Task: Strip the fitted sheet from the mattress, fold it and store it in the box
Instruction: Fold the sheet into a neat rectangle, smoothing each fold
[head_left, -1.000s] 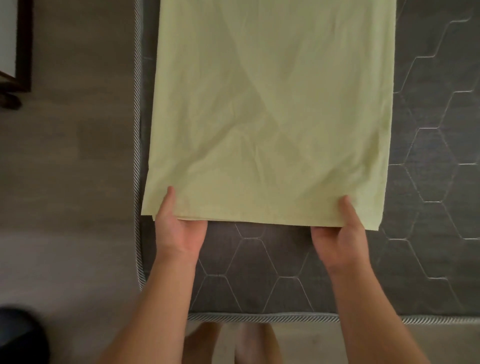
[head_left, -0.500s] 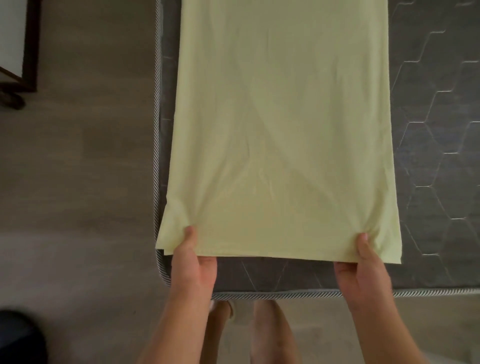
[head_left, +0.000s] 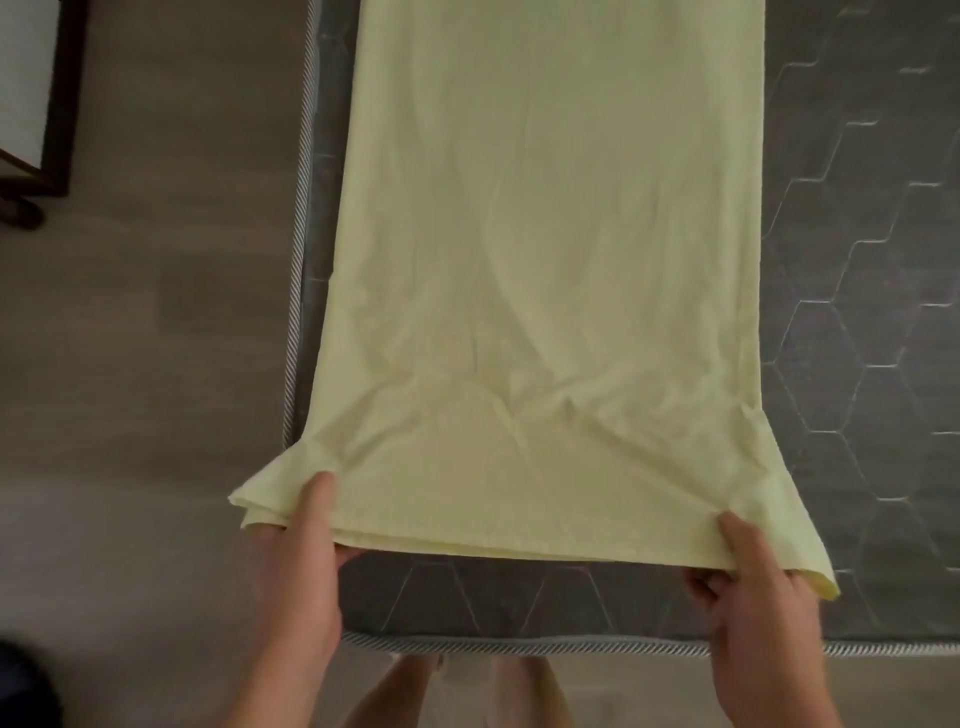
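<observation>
Yellow-green fitted sheet (head_left: 550, 270), folded into a long strip, lay flat on the dark grey hexagon-quilted mattress (head_left: 857, 270). It ran from the near edge to the far side, closer to the left border. My left hand (head_left: 304, 566) pinched the near left corner, thumb on top, fingers hidden beneath. That corner overhung the wood floor (head_left: 156, 338). My right hand (head_left: 756, 603) pinched the near right corner, thumb on top, fingers curled under the hem. Creases ran between both grips.
</observation>
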